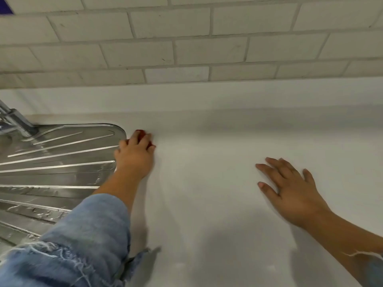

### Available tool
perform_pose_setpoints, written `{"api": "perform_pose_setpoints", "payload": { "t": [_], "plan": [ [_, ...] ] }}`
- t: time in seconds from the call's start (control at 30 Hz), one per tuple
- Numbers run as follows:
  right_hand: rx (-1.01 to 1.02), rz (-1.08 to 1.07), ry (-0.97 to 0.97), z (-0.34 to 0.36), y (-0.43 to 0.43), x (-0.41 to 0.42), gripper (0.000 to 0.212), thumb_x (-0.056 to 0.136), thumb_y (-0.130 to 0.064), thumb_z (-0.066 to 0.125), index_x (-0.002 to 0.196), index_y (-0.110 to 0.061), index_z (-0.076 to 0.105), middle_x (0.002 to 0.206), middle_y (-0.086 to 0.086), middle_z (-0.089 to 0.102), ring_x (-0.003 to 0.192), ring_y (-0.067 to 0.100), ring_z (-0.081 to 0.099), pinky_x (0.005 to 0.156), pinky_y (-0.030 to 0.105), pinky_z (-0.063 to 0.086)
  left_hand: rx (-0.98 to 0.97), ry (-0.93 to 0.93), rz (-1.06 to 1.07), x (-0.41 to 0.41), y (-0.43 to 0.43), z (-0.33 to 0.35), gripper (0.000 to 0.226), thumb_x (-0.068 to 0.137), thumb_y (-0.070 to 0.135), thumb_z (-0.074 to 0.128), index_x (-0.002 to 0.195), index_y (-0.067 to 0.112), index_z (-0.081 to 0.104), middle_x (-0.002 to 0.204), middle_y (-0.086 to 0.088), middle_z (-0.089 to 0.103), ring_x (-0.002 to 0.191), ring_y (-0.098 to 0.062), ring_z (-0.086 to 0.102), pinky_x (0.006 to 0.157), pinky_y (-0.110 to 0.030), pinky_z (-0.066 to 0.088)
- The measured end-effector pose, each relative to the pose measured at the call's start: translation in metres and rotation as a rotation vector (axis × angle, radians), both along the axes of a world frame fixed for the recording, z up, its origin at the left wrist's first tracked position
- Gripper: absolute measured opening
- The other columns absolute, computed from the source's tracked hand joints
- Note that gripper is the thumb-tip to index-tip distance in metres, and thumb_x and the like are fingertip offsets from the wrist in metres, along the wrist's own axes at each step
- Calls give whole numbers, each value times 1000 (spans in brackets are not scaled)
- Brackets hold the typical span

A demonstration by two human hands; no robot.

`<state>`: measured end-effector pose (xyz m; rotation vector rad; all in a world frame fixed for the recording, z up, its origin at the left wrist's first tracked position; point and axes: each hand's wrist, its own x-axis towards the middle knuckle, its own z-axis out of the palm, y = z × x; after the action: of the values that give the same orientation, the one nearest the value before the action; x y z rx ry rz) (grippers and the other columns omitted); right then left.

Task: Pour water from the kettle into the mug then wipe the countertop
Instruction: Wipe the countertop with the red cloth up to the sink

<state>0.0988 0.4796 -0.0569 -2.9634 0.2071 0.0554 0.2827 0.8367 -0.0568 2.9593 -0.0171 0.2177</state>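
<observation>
My left hand (134,155) presses down on a small red thing (142,133), probably a cloth or sponge, on the white countertop (207,183) right beside the sink's drainboard. Only its red edge shows past my fingers. My right hand (290,189) lies flat on the countertop further right, fingers spread, holding nothing. Neither kettle nor mug is in view.
A ribbed steel drainboard (58,168) with water drops fills the left side, with a chrome tap base (14,123) at its far corner. A white tiled wall (186,42) runs along the back of the counter. Frayed denim sleeves cover my forearms.
</observation>
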Motion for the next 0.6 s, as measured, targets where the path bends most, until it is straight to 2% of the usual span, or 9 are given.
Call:
{"api": "perform_pose_setpoints", "payload": {
  "t": [0.17,0.23,0.37,0.43,0.53,0.6],
  "plan": [
    [0,-5,-9,0,0,0,58,82,-67,-1,139,-56,5,155,-25,4,144,3,-4,117,48,2,51,78,225,-1,55,6,39,96,37,34,125,16,50,132,-19,45,116,-44,36,98,-48,36],
    [1,-4,-11,0,1,0,59,82,-67,-1,139,-56,6,155,-25,5,144,3,-4,117,49,3,11,23,244,-13,59,11,38,96,33,34,121,11,53,126,-22,48,114,-45,37,96,-49,37],
    [-5,-4,-3,2,1,0,56,85,-64,6,140,-54,9,156,-23,6,144,4,-2,117,49,3,-136,-164,-50,-57,14,29,33,95,25,42,121,11,58,118,-23,57,109,-41,47,95,-43,31],
    [-2,-6,5,3,1,0,55,87,-62,9,141,-52,11,156,-23,7,144,4,-1,117,49,3,-175,-148,-225,-91,-20,33,33,94,27,46,123,16,58,124,-15,57,108,-38,49,93,-40,33],
    [-4,-6,-9,3,0,-4,56,88,-60,9,143,-49,13,156,-21,9,145,4,1,118,48,4,-114,-92,-381,-140,-45,20,42,91,38,49,131,25,50,137,-4,48,108,-36,45,90,-40,40],
    [-30,-5,-11,3,0,-6,56,89,-59,8,144,-47,13,157,-20,9,145,5,2,117,49,5,-19,-86,-380,-155,-36,11,52,89,47,47,137,28,41,144,0,40,111,-33,43,89,-41,42]
  ]
}}
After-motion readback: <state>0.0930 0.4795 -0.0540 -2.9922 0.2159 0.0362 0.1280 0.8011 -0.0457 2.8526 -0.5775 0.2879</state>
